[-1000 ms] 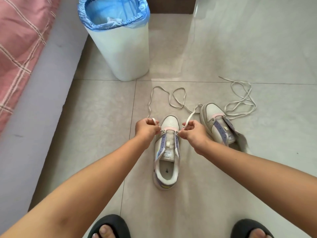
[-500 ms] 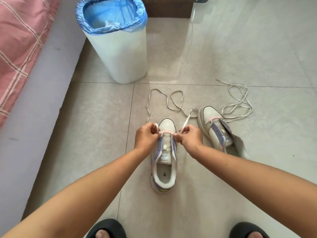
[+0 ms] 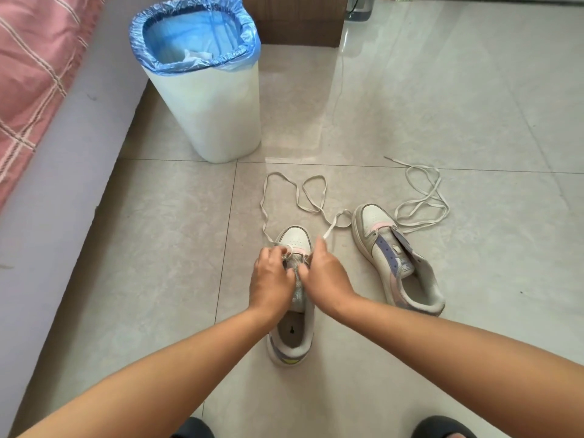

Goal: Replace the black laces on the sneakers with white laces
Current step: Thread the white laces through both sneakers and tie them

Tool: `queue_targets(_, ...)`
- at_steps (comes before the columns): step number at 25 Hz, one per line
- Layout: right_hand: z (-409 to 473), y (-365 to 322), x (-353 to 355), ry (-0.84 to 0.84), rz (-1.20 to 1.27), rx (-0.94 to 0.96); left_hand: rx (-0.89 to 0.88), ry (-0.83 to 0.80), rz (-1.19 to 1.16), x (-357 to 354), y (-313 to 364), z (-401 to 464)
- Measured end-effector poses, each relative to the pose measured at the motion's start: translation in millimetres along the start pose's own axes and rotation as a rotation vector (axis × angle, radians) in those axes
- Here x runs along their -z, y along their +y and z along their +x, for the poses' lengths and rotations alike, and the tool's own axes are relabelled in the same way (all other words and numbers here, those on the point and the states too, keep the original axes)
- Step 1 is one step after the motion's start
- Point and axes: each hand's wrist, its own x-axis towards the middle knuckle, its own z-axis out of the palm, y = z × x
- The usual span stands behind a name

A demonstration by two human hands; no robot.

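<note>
Fingers (image 3: 286, 249) of our left hand (image 3: 271, 279) and right hand (image 3: 325, 276) curl around the white lace (image 3: 295, 197) at the lowest eyelets of the near sneaker (image 3: 292, 311) on the floor (image 3: 158, 248); the lace's ends trail forward in loops. Beside it, the unlaced second sneaker (image 3: 395, 257) is white, lilac and pink.

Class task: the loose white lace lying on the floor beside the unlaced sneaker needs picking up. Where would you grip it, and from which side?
Pinch the loose white lace at its free tip, which lies straight and apart from the loops at the far end. Come from above, since it lies flat on the floor; grabbing mid-loop would likely drag a tangle.
</note>
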Motion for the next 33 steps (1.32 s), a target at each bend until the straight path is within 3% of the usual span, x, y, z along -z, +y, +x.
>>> queue_targets(3, -8, -6, -2, -0.133, -0.387, 0.147, 0.034, 0.044, -0.062, -1, 3, 1)
queue_targets(5, -7, -12, 1, -0.122, -0.467, 0.181, 0.050, 0.044, -0.074, -2, 5, 2)
queue_targets(8, -3, -13, 2, -0.049, -0.490, 0.189, 0.052, 0.056, -0.081, -3, 4, 2)
queue_targets(18, 3, -13, -4, -0.044, -0.540, 0.245, 0.041, 0.044, -0.086, -2, 2, 3)
queue_targets(23, 14, -14, -13, -0.064, -0.607, 0.233, 0.153, 0.082, -0.048, 0, 7, 7)
queue_targets(26, 19, -14, -16, -0.069, -0.625, 0.213, 0.171, 0.030, -0.093, 3, 6, 12)
queue_targets(29, 19, -14, -14, 0.065, -0.663, 0.292, 0.183, -0.062, -0.173, 12, 0, 19)
queue_targets(33, 28, -6, -19, -0.025, -0.643, 0.329, 0.247, -0.130, -0.322, 21, -6, 28)
